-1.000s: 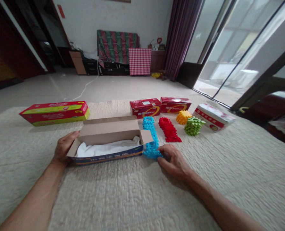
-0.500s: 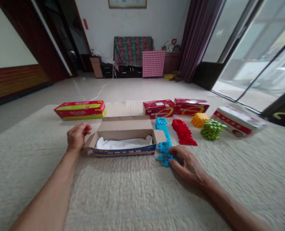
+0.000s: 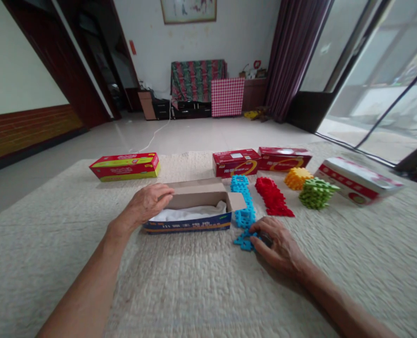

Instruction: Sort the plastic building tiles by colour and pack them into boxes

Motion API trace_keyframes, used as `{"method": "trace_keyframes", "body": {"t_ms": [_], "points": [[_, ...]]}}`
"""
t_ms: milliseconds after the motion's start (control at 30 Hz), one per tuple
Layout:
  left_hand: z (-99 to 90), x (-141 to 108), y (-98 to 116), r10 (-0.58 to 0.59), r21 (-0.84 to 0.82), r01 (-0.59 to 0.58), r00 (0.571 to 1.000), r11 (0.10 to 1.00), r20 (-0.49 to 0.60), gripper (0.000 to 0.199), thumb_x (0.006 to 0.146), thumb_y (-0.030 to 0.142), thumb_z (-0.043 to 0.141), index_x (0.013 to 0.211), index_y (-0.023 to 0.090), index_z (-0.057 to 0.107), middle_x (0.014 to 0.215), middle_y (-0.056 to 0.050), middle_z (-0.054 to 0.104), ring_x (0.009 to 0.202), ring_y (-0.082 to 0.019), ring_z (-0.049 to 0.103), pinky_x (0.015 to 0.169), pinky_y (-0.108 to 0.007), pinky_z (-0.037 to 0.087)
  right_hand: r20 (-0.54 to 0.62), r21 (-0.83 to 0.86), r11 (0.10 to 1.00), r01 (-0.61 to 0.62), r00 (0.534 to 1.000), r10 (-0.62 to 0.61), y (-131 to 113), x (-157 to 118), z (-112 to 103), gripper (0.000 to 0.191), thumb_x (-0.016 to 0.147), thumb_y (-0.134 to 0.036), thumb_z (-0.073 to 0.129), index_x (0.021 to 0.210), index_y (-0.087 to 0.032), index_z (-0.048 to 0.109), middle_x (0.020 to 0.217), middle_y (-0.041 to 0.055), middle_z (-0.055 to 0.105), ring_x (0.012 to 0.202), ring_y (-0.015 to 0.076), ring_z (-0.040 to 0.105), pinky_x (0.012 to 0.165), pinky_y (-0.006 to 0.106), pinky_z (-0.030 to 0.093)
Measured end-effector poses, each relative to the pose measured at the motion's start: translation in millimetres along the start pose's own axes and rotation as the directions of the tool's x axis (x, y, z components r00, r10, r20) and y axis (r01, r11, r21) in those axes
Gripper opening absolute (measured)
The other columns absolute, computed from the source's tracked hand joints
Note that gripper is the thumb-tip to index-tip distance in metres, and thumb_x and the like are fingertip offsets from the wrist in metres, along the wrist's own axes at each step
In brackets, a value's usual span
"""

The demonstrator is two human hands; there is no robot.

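Note:
An open blue carton [image 3: 190,225] lies in front of me with its long lid flap [image 3: 197,187] standing behind and a folded white cloth [image 3: 183,213] inside. My left hand [image 3: 150,204] is over the carton's left end, fingers curled together; its palm side is hidden, and so is the left end flap. To the right of the carton, my right hand [image 3: 278,244] pinches the edge of a loose blue plastic interlocking piece [image 3: 245,241] between thumb and fingers. Just beyond that piece extends a row of joined blue pieces [image 3: 244,213].
A row of red pieces [image 3: 273,197], a yellow stack [image 3: 299,178] and a green stack [image 3: 317,193] stand farther right. Behind are two dark red boxes [image 3: 234,164], a white-and-red box [image 3: 361,180] and a red-yellow box [image 3: 125,167]. Everything lies on a cream quilted cover [image 3: 194,291].
My left hand has moved right, from beside the carton to above its left end. My right hand stays at the loose blue piece. The view has shifted slightly.

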State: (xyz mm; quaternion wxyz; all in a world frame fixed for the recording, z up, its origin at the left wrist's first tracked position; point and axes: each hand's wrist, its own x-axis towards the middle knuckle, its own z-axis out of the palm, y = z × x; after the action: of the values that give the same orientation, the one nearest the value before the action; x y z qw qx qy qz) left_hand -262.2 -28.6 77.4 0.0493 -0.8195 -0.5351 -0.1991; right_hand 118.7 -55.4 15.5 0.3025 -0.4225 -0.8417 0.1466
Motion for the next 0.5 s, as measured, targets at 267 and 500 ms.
{"method": "trace_keyframes", "body": {"t_ms": [267,500], "points": [[-12.5,27.1,-3.6,0.025,-0.064,-0.005,0.949,0.998,0.316,0.038,0.080,0.027,0.051,0.113,0.025,0.070,0.109,-0.005,0.071,0.099,-0.021,0.064,0.091,-0.031,0.046,-0.126,0.082,0.991,-0.108,0.985,0.118,-8.1,-3.3,-4.1,0.010,0.085,-0.024,0.053,0.083,-0.020,0.062,0.082,0.0045,0.062,0.076,0.0186,0.057,0.072,0.033,0.046],[-27.6,40.7,-14.2,0.033,-0.275,0.094,0.905,0.957,0.423,0.033,0.076,0.035,0.059,0.104,0.027,0.074,0.108,-0.004,0.071,0.097,-0.021,0.065,0.086,-0.027,0.047,-0.232,-0.005,0.989,-0.147,0.962,0.141,9.8,16.5,0.4,0.017,0.085,-0.026,0.057,0.099,-0.020,0.064,0.084,0.0044,0.060,0.075,0.0173,0.058,0.068,0.030,0.048]]}}
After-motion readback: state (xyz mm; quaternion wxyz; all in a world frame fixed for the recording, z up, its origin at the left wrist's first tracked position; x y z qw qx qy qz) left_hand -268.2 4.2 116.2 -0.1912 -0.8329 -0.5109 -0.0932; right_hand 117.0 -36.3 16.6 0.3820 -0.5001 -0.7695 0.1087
